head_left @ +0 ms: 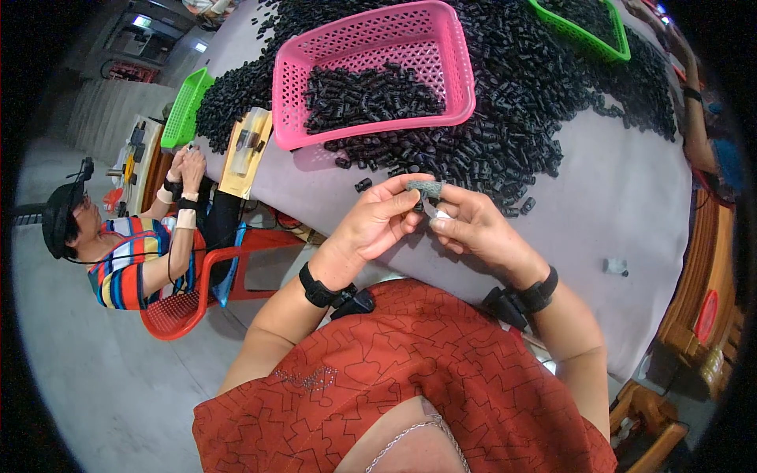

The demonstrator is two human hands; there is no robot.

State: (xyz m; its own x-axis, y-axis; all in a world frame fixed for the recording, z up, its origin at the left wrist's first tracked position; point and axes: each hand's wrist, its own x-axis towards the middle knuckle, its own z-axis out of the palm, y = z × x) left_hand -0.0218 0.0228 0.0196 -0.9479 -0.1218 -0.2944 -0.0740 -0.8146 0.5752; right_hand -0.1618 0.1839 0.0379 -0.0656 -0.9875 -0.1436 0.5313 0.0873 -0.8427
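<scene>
My left hand (377, 219) and my right hand (479, 230) meet over the near part of the table, both closed on a small grey-green cylindrical piece (426, 189). The left thumb and fingers pinch its left end, and the right fingers press its right end. A pale, thin sliver (428, 208) shows between the hands; its kind I cannot make out. Something whitish (441, 214) sits by my right thumb. Just beyond my fingers spreads a heap of small black cylindrical parts (505, 102); a single black part (363, 184) lies left of them.
A pink perforated basket (465, 79), partly filled with black parts, stands on the heap. Green baskets are at far left (186, 106) and far right (623, 43). A yellowish board (236, 169) lies at left near a seated co-worker (146, 244). A small translucent piece (615, 266) rests at right.
</scene>
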